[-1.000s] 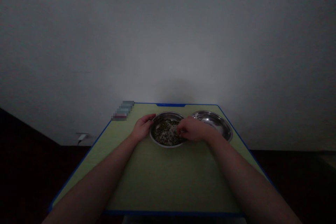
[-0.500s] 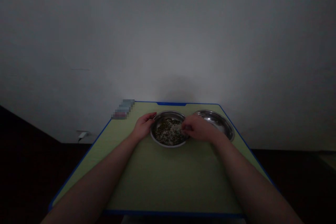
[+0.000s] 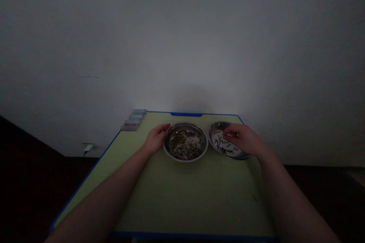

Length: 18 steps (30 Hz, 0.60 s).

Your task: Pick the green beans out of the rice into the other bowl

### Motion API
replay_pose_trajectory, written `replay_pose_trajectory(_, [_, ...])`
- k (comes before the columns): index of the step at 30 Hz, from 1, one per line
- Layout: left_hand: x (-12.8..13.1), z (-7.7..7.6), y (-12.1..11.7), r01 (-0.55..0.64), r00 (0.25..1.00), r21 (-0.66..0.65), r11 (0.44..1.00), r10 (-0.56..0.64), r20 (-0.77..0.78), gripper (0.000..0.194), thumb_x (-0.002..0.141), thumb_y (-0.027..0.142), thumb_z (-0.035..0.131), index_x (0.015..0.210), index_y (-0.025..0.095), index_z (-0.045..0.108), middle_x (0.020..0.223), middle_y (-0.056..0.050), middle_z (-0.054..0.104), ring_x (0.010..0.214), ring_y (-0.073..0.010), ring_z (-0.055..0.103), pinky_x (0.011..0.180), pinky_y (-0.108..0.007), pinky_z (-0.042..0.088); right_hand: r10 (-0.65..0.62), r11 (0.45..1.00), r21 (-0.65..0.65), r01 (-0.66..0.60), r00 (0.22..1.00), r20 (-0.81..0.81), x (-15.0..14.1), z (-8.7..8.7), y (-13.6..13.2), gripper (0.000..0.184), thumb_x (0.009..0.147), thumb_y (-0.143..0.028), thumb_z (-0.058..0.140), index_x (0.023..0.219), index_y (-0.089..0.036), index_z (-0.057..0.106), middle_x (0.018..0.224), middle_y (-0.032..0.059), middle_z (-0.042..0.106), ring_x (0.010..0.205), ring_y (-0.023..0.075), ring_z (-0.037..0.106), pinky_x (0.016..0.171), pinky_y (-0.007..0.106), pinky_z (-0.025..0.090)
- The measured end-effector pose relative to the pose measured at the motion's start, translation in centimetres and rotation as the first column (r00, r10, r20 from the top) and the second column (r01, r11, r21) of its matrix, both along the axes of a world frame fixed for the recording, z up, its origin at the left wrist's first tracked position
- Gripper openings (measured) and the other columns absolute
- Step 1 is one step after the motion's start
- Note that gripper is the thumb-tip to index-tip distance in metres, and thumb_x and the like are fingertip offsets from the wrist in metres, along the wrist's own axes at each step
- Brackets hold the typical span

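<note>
Bowl of mixed grains [image 3: 186, 125], shiny and metallic, sits on the pale green, blue-edged table [image 3: 188, 193] toward its far side and serves as the landmark for everything else. Inside it, a speckled mixture of pale and dark green grains [image 3: 186, 144] covers the bottom, too small to tell grain by grain. Left of that bowl, the left hand [image 3: 156, 138] lies against the rim, fingers and thumb touching its left edge; whether this grip pinches the metal or only rests there, I cannot tell. Just to the bowl's right stands a second metal bowl [image 3: 219, 124], their rims very close together or touching. On its bottom, dark pieces [image 3: 219, 145] are strewn loosely, mostly over the side nearer the mixed bowl. The right hand [image 3: 243, 136] is over this second bowl, to the right of the mixed one, its fingers bent and their tips drawn close together; I cannot tell whether that grip has anything in it. Left of the mixed bowl and farther back, a pixelated item [image 3: 134, 120] lies at the table's corner, its details hidden. Behind the mixed bowl rises a plain grey wall [image 3: 185, 45].
</note>
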State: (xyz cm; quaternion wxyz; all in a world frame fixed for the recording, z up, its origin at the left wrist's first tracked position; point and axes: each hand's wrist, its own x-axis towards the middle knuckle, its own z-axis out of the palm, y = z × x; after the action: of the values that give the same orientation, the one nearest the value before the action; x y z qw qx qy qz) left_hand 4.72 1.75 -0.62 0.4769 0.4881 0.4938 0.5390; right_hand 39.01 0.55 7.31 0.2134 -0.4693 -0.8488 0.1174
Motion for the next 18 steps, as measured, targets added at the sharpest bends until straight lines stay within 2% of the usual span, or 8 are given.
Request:
replay_pose_trajectory(3, [-0.1, 0.0, 0.0, -0.01, 1.0, 0.0, 1.0, 0.01, -0.023, 0.046, 0.058, 0.026, 0.065, 0.102, 0.013, 0.065, 0.101, -0.009, 0.068, 0.094, -0.0252, 0.062, 0.089, -0.041, 0.043, -0.015, 1.0, 0.008, 0.015, 0.999, 0.032, 0.4, -0.5, 0.0, 0.015, 0.075, -0.026, 0.053, 0.08, -0.018, 0.065, 0.067, 0.0019, 0.058, 0.06, 0.0132, 0.049, 0.055, 0.025, 0.035])
replay_pose_trajectory(11, [-0.3, -0.1, 0.0, 0.012, 1.0, 0.006, 1.0, -0.012, -0.022, 0.047, 0.06, 0.026, 0.064, 0.105, 0.014, 0.064, 0.102, -0.008, 0.068, 0.095, -0.0245, 0.061, 0.089, -0.039, 0.043, 0.035, 0.999, -0.018, -0.033, 0.984, 0.174, 0.2, 0.1, -0.3, 0.026, 0.081, -0.032, 0.047, 0.075, -0.017, 0.067, 0.066, 0.0045, 0.062, 0.059, 0.0139, 0.05, 0.055, 0.026, 0.035])
replay_pose_trajectory(18, [-0.3, -0.3, 0.2, 0.008, 1.0, -0.01, 1.0, -0.008, 0.004, 0.046, 0.06, 0.029, 0.065, 0.104, 0.015, 0.065, 0.102, -0.008, 0.068, 0.096, -0.0247, 0.061, 0.088, -0.039, 0.044, -0.057, 0.995, -0.074, 0.073, 0.978, 0.201, 1.4, -0.8, 0.1, 0.026, 0.077, -0.031, 0.05, 0.088, -0.016, 0.069, 0.07, 0.0049, 0.065, 0.059, 0.0147, 0.054, 0.056, 0.026, 0.039])
